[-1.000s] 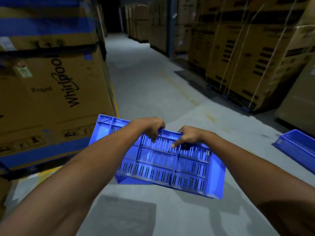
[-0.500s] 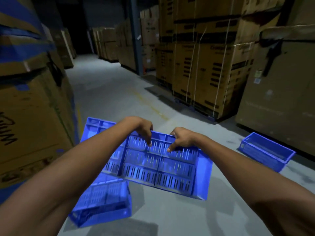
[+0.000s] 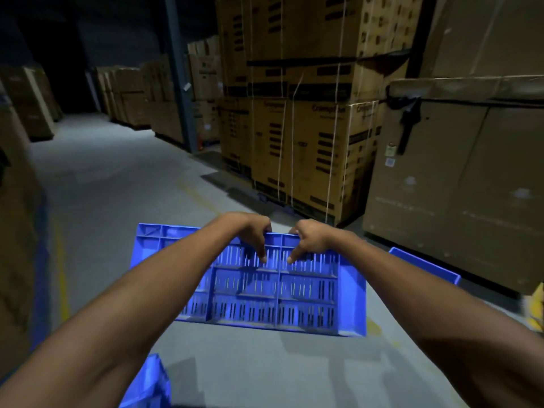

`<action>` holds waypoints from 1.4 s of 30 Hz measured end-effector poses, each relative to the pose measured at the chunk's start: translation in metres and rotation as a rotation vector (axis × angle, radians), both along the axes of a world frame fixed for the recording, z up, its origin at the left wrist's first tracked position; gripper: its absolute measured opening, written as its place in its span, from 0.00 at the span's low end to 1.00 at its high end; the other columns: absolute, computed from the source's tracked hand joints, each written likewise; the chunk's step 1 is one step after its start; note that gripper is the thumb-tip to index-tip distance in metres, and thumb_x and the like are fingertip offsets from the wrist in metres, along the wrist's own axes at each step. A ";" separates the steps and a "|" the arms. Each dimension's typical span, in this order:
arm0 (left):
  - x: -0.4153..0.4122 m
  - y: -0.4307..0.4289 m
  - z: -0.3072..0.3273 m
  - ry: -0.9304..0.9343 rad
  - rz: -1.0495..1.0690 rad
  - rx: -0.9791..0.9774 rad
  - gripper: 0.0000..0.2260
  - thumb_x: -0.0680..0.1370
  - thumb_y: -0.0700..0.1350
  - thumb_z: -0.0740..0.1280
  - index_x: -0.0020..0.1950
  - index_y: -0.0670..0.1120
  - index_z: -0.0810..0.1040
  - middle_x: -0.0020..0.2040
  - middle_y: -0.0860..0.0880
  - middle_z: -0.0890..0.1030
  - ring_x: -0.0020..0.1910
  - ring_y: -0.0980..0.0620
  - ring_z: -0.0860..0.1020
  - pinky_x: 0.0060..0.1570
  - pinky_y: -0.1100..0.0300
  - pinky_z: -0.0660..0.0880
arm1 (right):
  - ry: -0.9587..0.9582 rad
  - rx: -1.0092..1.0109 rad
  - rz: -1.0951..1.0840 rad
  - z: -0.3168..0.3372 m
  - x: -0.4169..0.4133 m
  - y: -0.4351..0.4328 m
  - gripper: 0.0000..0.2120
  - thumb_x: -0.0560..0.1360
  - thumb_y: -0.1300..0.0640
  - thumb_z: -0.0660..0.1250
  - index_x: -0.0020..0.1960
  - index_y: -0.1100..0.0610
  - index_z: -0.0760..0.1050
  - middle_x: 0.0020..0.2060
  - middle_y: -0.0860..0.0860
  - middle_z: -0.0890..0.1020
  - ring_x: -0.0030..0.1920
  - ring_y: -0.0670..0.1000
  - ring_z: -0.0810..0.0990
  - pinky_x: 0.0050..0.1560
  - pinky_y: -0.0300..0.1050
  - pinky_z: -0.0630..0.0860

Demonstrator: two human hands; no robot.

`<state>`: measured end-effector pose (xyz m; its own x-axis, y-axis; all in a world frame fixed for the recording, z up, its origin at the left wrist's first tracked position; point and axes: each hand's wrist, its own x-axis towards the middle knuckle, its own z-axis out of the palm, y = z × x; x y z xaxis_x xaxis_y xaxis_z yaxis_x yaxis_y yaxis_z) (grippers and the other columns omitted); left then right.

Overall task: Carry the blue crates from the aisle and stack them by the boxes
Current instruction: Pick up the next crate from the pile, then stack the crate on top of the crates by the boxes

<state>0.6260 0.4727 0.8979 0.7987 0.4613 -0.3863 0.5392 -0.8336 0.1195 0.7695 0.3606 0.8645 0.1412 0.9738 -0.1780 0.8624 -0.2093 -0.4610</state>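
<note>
Forearms reach out bare from the bottom corners of the view, and between them, at the bottom edge, shows the corner of a blue plastic crate (image 3: 148, 384) low on the grey concrete floor (image 3: 117, 187). Above that floor, held in the air, is a blue slotted plastic crate (image 3: 273, 295), turned so its ribbed, slotted face looks up at the camera. The left hand (image 3: 254, 235) and the right hand (image 3: 309, 240) grip its far long rim side by side, near its middle, fingers curled over the edge and thumbs pressed against the slotted face. Both hands are closed on the crate.

Just past the right forearm, part of another blue crate (image 3: 426, 266) sits on the floor, close to a large plain brown cardboard box (image 3: 456, 187) with a small white label and a black strap hanging at its upper left. A bit of something yellow (image 3: 535, 307) shows at the right edge; I cannot tell what it is.

Farther off stands a tall stack of strapped cardboard cartons (image 3: 309, 128) with black printed blocks; the blurred lettering looks like "Crompton", not surely. A dark steel column (image 3: 179, 83) rises beside it. A faint yellow line runs along the floor. More brown cartons (image 3: 132, 98) line the dim aisle beyond, their print unreadable.
</note>
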 end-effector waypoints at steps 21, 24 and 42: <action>0.254 0.222 0.021 -0.160 -0.383 0.058 0.15 0.68 0.49 0.78 0.51 0.48 0.79 0.48 0.48 0.82 0.46 0.48 0.78 0.44 0.56 0.73 | -0.307 -0.079 -0.400 0.041 0.215 0.177 0.21 0.62 0.46 0.81 0.43 0.59 0.78 0.43 0.54 0.81 0.45 0.57 0.80 0.44 0.47 0.76; 0.310 0.241 0.019 -0.174 -0.400 0.074 0.15 0.67 0.49 0.78 0.51 0.49 0.80 0.48 0.48 0.82 0.47 0.48 0.78 0.47 0.54 0.75 | -0.308 -0.043 -0.437 0.038 0.265 0.192 0.18 0.61 0.46 0.81 0.42 0.55 0.79 0.40 0.52 0.82 0.42 0.55 0.80 0.43 0.48 0.77; 0.606 0.369 -0.057 -0.418 -0.385 0.361 0.12 0.72 0.52 0.72 0.52 0.48 0.79 0.53 0.41 0.81 0.54 0.38 0.79 0.47 0.51 0.74 | -0.718 0.096 -0.645 -0.015 0.525 0.320 0.12 0.74 0.57 0.66 0.57 0.51 0.79 0.52 0.55 0.82 0.54 0.59 0.81 0.49 0.51 0.76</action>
<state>1.2318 0.8419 0.8413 0.9809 0.1560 0.1159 0.1646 -0.9840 -0.0684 1.2943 0.6801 0.8495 0.6977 0.6767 0.2352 0.6775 -0.7299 0.0903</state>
